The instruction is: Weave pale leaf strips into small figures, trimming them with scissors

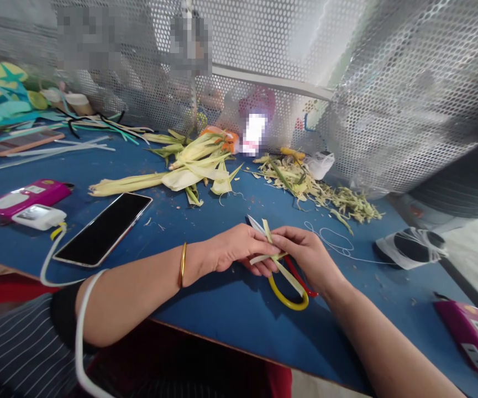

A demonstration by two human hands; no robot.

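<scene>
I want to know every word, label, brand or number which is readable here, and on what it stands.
None is readable.
Magenta plastic socket block with pale panels, at left: any markings too small, blurred.
White plastic plug-in block beside it: too blurred.
Magenta plastic socket block at right: too blurred.
Rectangular black-screened phone: no text visible.

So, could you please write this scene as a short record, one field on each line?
Left hand: fingers closed on pale strips
Right hand: pinching the same strips
Scissors: at the hands, yellow and red handles toward the person; whether held is unclear
Husks: piled beyond the hands
Shredded scraps: heaped right of the husks
Dark-screened phone: beyond the left forearm
Surface: blue table
</scene>
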